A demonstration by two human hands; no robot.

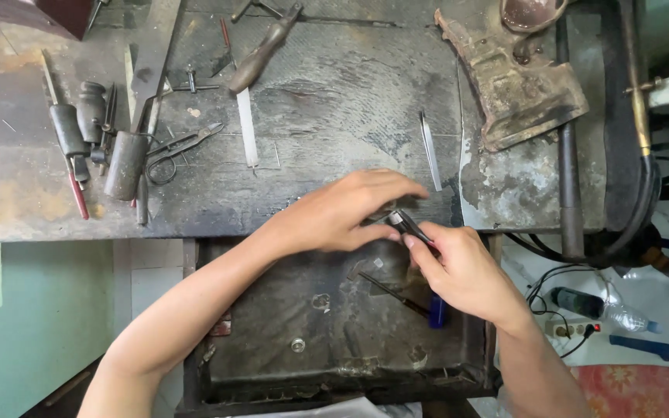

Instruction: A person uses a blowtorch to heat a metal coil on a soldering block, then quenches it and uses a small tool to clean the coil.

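Note:
My right hand (462, 267) grips a pair of dark pliers (409, 225) whose jaws point up and left; a dark handle and a blue grip (437, 311) stick out below the palm. My left hand (350, 209) reaches across from the left, its fingertips closed at the plier jaws. What the fingers pinch there is too small and hidden to make out. Both hands hover over the front edge of a worn, dark workbench (327, 116), above an open tray (303, 325).
Files, small shears (176, 147) and handled tools (90, 139) lie at the bench's left. A wooden-handled file (261, 54) and a thin metal strip (430, 151) lie further back. A rusty vise (516, 77) stands at the right, with hoses and cables (574, 193) beside it.

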